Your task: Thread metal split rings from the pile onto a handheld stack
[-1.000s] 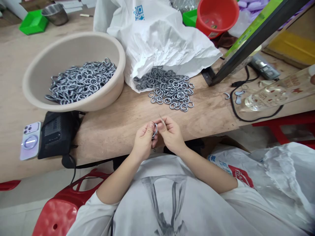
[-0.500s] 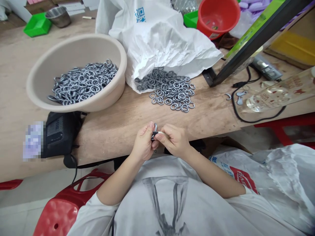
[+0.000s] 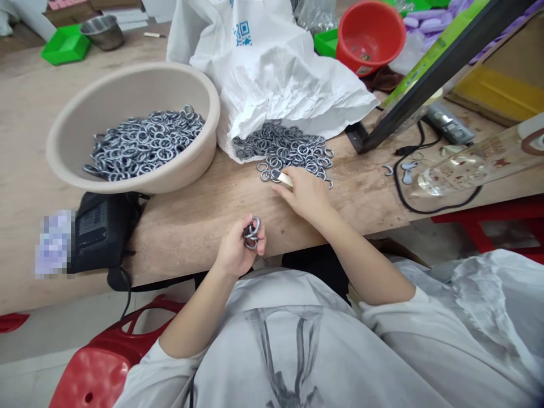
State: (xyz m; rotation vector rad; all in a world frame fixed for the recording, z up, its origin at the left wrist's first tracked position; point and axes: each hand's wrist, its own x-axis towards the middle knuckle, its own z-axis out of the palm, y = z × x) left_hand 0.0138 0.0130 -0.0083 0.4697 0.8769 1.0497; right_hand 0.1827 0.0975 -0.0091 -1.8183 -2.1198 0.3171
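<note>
My left hand, near the table's front edge, is closed around a few grey metal rings. Beyond it on the right, my right hand pinches a small pale tool with a dark tip; its exact kind is unclear. That hand is at the near edge of a loose pile of metal rings, partly covering it. The pile spills from the mouth of a white woven sack. Many similar rings lie inside a large beige basin on the left.
A black boxy device with a cable sits below the basin. On the right are a dark metal frame leg, a clear printed bottle and a black cord. A red bowl stands behind. A red stool is lower left.
My hands have come apart. The right one has moved forward to the ring pile with the small tool, while the left has shifted slightly left, its rings now showing.
</note>
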